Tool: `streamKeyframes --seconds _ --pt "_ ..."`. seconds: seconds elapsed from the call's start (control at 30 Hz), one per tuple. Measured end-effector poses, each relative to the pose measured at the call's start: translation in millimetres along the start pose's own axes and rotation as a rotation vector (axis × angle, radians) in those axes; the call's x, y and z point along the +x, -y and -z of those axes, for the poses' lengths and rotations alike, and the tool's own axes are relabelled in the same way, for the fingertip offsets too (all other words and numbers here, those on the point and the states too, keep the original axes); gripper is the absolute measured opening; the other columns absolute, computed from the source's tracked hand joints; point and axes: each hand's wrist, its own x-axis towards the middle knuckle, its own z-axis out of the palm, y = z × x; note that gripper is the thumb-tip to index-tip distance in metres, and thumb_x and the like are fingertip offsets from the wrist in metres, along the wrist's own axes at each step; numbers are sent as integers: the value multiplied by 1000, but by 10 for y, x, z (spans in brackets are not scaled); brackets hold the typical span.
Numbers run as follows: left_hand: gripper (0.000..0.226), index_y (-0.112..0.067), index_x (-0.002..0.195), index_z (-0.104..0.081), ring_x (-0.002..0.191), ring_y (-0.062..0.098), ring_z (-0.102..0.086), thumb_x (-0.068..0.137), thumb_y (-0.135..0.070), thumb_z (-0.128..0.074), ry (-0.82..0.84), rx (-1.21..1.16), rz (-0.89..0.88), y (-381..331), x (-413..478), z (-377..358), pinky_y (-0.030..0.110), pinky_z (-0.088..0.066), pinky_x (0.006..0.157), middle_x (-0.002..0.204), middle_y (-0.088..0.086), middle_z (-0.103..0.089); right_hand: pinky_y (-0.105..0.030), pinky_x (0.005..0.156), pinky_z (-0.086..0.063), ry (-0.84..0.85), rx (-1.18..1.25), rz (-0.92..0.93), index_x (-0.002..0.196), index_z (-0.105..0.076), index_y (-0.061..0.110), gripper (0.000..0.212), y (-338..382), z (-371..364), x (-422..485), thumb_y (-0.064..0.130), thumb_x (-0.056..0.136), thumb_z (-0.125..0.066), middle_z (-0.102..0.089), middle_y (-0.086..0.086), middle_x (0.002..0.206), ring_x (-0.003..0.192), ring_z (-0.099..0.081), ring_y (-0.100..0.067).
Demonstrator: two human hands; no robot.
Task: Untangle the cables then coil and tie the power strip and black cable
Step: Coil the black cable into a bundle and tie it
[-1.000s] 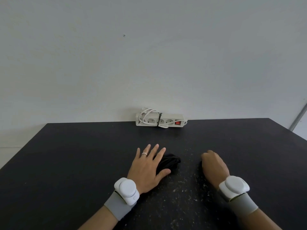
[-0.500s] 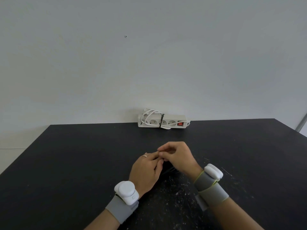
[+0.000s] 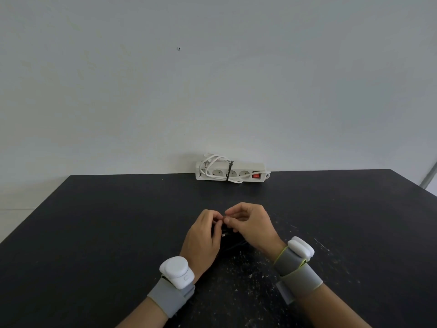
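A white power strip (image 3: 246, 172) with a red switch lies at the table's far edge against the wall, its white cord coiled on top and bound by a dark tie. In the middle of the black table (image 3: 94, 233), my left hand (image 3: 203, 237) and my right hand (image 3: 250, 227) meet over a bundle of black cable (image 3: 230, 240). Both hands have their fingers curled around the bundle, fingertips close together at its top. Most of the black cable is hidden under the hands and blends with the table.
Pale specks and scratches mark the table surface near me. A white wall rises right behind the table's far edge. At the far right a grey pole (image 3: 429, 177) leans beyond the table's corner. Both wrists carry white sensor pods on grey bands.
My right hand moved left from the table to meet my left hand over the black cable. My left hand went from lying flat on the bundle to curling its fingers on it.
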Motion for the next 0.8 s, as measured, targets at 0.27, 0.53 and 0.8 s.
streamKeyframes --seconds 0.27,0.53,0.8 --pt "4 -10 95 -55 73 12 -57 95 -10 -51 12 31 43 8 14 -23 27 -47 65 87 0 -58 -13 58 -50 78 -7 -47 92 -69 12 12 18 57 38 7 92 -57 -62 -1 75 66 -57 -6" --pt "9 -11 96 -51 72 14 -55 99 -15 -43 28 6 79 11 8 -11 29 -46 65 85 1 -56 -15 60 -51 182 -169 1 78 -67 20 13 38 69 19 27 88 -65 -63 4 73 62 -58 -3" --pt "9 -10 95 -50 72 16 -54 99 -15 -43 67 5 45 -10 9 17 28 -44 65 85 3 -55 -26 66 -54 170 -204 15 78 -72 17 4 29 56 24 18 82 -71 -67 0 72 64 -58 -7"
